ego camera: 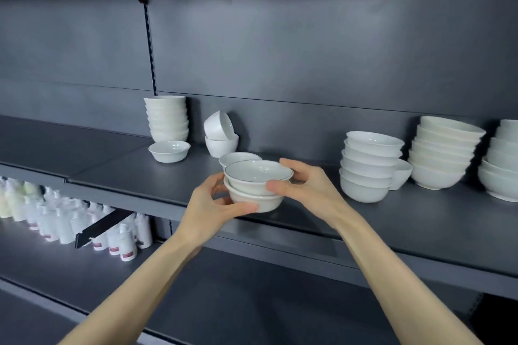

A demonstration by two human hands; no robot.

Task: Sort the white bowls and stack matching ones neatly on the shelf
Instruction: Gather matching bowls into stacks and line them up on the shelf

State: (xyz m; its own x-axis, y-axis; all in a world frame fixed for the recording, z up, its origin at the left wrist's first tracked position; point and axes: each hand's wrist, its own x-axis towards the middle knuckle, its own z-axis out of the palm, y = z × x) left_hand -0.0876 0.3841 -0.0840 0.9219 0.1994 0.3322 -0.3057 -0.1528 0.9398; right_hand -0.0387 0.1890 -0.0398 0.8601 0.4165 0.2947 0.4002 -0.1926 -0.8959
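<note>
Two small white bowls (256, 185) are nested one in the other near the front of the dark grey shelf (140, 173). My left hand (215, 204) grips the lower bowl from the left, thumb under its side. My right hand (305, 183) pinches the upper bowl's rim from the right. Just behind them sits another small bowl (234, 157). Further back left stand a tall stack of cups (166, 119), a single shallow bowl (169, 151) and two cups (220, 134), the upper one tilted.
To the right on the same shelf stand three stacks of larger white bowls (370, 165), (443, 151), (501, 159), with a small cup (402, 173) between the first two. On the lower shelf at left are several white bottles (56, 218) and a black bracket (103, 228).
</note>
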